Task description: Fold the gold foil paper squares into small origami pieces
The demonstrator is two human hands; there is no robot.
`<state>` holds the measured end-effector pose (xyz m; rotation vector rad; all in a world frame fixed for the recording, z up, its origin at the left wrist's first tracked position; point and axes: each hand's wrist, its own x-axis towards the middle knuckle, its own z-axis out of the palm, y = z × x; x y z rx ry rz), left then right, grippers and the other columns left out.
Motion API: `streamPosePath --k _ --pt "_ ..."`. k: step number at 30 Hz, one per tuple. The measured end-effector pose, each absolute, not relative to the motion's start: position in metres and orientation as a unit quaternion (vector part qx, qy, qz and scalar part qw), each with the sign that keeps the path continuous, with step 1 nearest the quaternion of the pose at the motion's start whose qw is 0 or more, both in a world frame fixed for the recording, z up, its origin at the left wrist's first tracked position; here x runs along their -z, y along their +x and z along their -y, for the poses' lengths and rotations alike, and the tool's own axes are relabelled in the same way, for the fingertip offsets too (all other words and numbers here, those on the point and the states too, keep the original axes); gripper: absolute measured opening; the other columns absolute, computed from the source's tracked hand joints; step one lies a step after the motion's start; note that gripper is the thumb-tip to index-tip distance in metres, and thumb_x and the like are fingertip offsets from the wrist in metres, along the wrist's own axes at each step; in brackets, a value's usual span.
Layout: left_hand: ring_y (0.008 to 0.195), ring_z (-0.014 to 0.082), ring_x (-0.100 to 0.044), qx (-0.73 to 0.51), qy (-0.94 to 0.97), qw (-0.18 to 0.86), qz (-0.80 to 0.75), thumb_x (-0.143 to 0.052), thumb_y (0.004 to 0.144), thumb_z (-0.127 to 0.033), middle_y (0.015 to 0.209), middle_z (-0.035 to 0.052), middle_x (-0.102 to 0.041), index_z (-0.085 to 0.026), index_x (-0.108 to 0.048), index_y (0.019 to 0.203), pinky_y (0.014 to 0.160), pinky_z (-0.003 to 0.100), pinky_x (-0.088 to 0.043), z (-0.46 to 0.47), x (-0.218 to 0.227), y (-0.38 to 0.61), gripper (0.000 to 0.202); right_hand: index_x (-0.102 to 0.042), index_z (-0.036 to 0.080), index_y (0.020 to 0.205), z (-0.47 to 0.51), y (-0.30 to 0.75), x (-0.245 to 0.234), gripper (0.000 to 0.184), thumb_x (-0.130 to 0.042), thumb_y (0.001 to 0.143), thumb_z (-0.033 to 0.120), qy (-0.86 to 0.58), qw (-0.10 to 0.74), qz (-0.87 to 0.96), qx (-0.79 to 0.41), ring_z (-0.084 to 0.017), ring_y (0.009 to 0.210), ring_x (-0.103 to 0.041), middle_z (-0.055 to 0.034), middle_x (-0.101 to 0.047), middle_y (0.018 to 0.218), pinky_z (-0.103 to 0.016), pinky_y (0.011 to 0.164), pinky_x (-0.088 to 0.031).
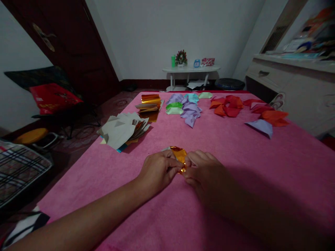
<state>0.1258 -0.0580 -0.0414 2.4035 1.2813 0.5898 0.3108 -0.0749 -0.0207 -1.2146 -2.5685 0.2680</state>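
Note:
A small piece of shiny gold foil paper, partly folded, lies between my hands on the pink cloth. My left hand pinches its left and lower edge, thumb and forefinger pressed together. From the other side, my right hand grips the right edge with curled fingers. Fingers hide much of the paper. Beyond my left hand lies a loose pile of pale paper sheets, with a stack of gold foil sheets behind it.
Folded purple papers, green pieces and a blue one lie at the far middle. Red and orange folded papers sit further right, near a lone lavender piece. A white side table stands by the wall.

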Motion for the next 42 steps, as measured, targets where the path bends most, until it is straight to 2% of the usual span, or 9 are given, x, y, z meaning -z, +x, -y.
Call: streamPosePath --k 5,9,11,14,17,21,29,36,42 --pt "0.072 0.0131 -0.057 -0.237 0.861 0.152 -0.424 -0.057 0.085 -0.021 0.080 0.0016 -0.062 -0.027 -0.072 0.093 0.062 0.023 -0.042 0.060 0.047 0.122 0.019 -0.064 0.015 0.081 0.080 0.303 0.034 0.013 -0.057 0.076 0.004 -0.407 0.118 0.906 -0.016 -0.018 0.074 -0.052 -0.0061 -0.061 0.082 -0.031 0.064 -0.040" --pt "0.081 0.0154 -0.058 -0.365 0.827 0.145 -0.403 -0.053 0.084 -0.015 0.087 0.0053 -0.061 -0.019 -0.070 0.094 0.073 0.027 -0.048 0.054 0.041 0.115 0.020 -0.065 0.014 0.086 0.084 0.303 0.039 0.016 -0.053 0.081 0.005 -0.388 0.128 0.911 0.059 -0.019 0.074 -0.056 -0.0075 -0.063 0.082 -0.030 0.064 -0.044" --pt "0.092 0.0172 -0.058 -0.405 0.806 0.160 -0.401 -0.047 0.081 -0.007 0.096 0.0071 -0.062 -0.019 -0.067 0.100 0.082 0.031 -0.049 0.045 0.038 0.109 0.030 -0.065 0.015 0.088 0.086 0.304 0.039 0.018 -0.050 0.085 0.006 -0.395 0.131 0.907 0.069 -0.019 0.074 -0.057 -0.0074 -0.063 0.082 -0.030 0.063 -0.045" --pt "0.103 0.0164 -0.058 -0.389 0.808 0.230 -0.377 -0.037 0.075 0.004 0.106 0.0075 -0.064 -0.018 -0.066 0.106 0.093 0.035 -0.047 0.029 0.039 0.098 0.048 -0.064 0.015 0.088 0.087 0.305 0.040 0.019 -0.049 0.085 0.006 -0.394 0.144 0.903 0.087 -0.018 0.074 -0.059 -0.0074 -0.064 0.082 -0.029 0.063 -0.047" --pt "0.100 0.0151 -0.062 -0.347 0.825 0.281 -0.346 -0.036 0.073 0.006 0.105 0.0068 -0.068 -0.018 -0.067 0.108 0.092 0.035 -0.049 0.017 0.044 0.089 0.051 -0.064 0.014 0.083 0.086 0.305 0.043 0.019 -0.048 0.084 0.004 -0.369 0.161 0.909 0.108 -0.018 0.074 -0.059 -0.0077 -0.064 0.080 -0.030 0.064 -0.047" --pt "0.100 0.0151 -0.063 -0.314 0.859 0.273 -0.299 -0.040 0.075 0.004 0.107 0.0069 -0.069 -0.020 -0.068 0.108 0.090 0.034 -0.051 0.010 0.049 0.084 0.050 -0.063 0.014 0.082 0.085 0.305 0.045 0.018 -0.049 0.083 0.003 -0.364 0.170 0.909 0.112 -0.018 0.073 -0.058 -0.0078 -0.063 0.079 -0.030 0.061 -0.047" --pt "0.089 0.0157 -0.066 -0.308 0.845 0.275 -0.339 -0.050 0.082 -0.007 0.094 0.0085 -0.072 -0.015 -0.070 0.093 0.083 0.030 -0.052 0.004 0.045 0.088 0.024 -0.064 0.015 0.081 0.086 0.302 0.039 0.020 -0.048 0.083 0.004 -0.375 0.132 0.913 0.092 -0.018 0.072 -0.058 -0.0075 -0.064 0.078 -0.030 0.061 -0.047" --pt "0.080 0.0153 -0.065 -0.311 0.782 0.382 -0.382 -0.063 0.079 -0.019 0.090 0.0094 -0.070 -0.010 -0.067 0.090 0.075 0.027 -0.052 -0.001 0.042 0.097 0.015 -0.061 0.016 0.075 0.085 0.301 0.042 0.019 -0.049 0.083 0.004 -0.397 0.139 0.903 0.093 -0.017 0.069 -0.055 -0.0064 -0.061 0.074 -0.028 0.057 -0.042" --pt "0.078 0.0142 -0.062 -0.295 0.828 0.347 -0.328 -0.064 0.080 -0.021 0.088 0.0082 -0.066 -0.014 -0.072 0.089 0.071 0.026 -0.051 -0.008 0.043 0.100 0.014 -0.061 0.016 0.075 0.084 0.299 0.043 0.020 -0.047 0.084 0.004 -0.405 0.111 0.902 0.098 -0.017 0.070 -0.054 -0.0072 -0.060 0.075 -0.027 0.056 -0.041"
